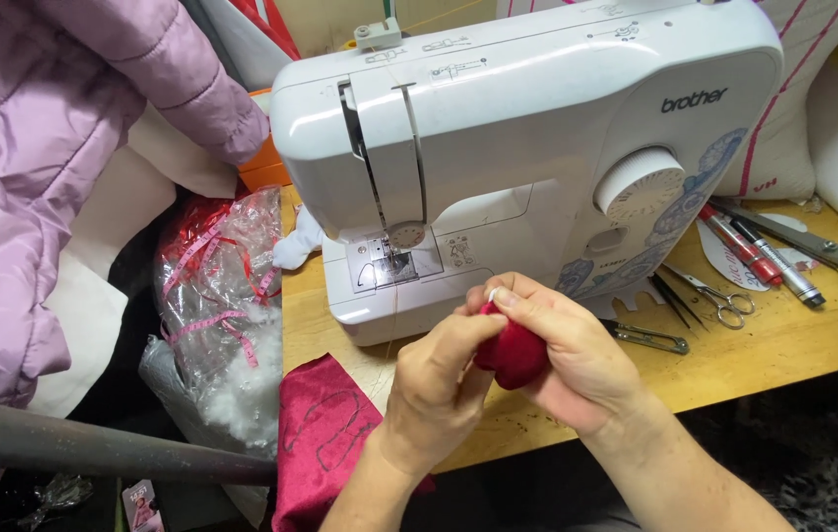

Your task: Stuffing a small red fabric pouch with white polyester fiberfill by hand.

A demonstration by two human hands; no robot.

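Head view, nearest first: our left hand (439, 379) and right hand (562, 345), both closed around one small red plush piece (513, 355) held just above the near edge of the wooden table (783, 345). Left fingers are curled, thumb and forefinger pinched onto the upper left of the piece; right fingers are wrapped over its top and right side, cupping it. A speck of white shows at the fingertips, possibly stuffing or thread; we cannot tell which. The piece reads as rounded and full, so we judge it sewn and largely stuffed, with the opening under the fingers yet to be closed. Beside our left forearm: a dark red fabric panel (325, 433) hanging off the table edge, outlines drawn on it and not cut out, so we judge further pieces are left to make. Left of it, a clear plastic bag (212, 296) holding white stuffing and a pink measuring tape. Behind our hands: a white sewing machine (527, 138), nothing under its needle. Right of the machine: thread snips (650, 338), small scissors (719, 296), tweezers (670, 299), two marker pens (759, 251), and larger shears (813, 241). Upper left: a lilac padded jacket (35, 148).
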